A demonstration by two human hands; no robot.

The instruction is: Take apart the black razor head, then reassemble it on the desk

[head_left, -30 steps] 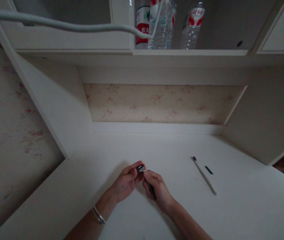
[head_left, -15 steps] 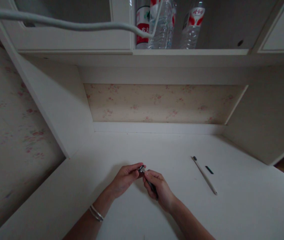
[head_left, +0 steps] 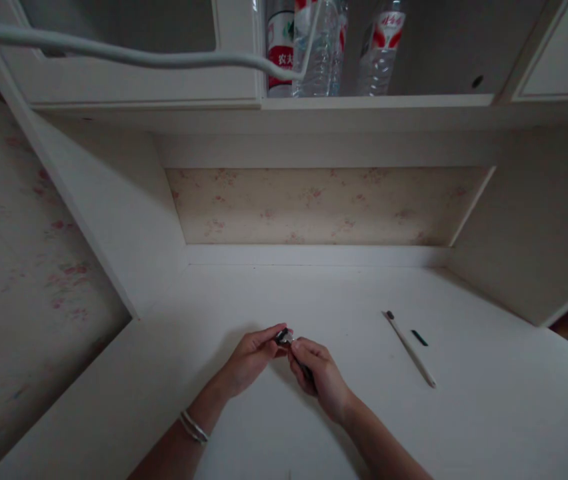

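Both my hands meet over the middle of the white desk (head_left: 489, 413). My left hand (head_left: 251, 357) pinches the top end of a small dark object with a metal tip (head_left: 284, 337). My right hand (head_left: 317, 377) grips the lower part of the same dark object, whose body runs down under my fingers. What the object is I cannot tell. Thin bangles (head_left: 193, 427) sit on my left wrist.
A slim white pen with a dark tip (head_left: 411, 349) lies on the desk to the right, a small dark cap (head_left: 419, 337) beside it. Water bottles (head_left: 321, 47) stand on the shelf above. A grey cable (head_left: 114, 52) crosses the top left.
My hands stay together on the small object with only slight finger shifts. The view has tilted a little.
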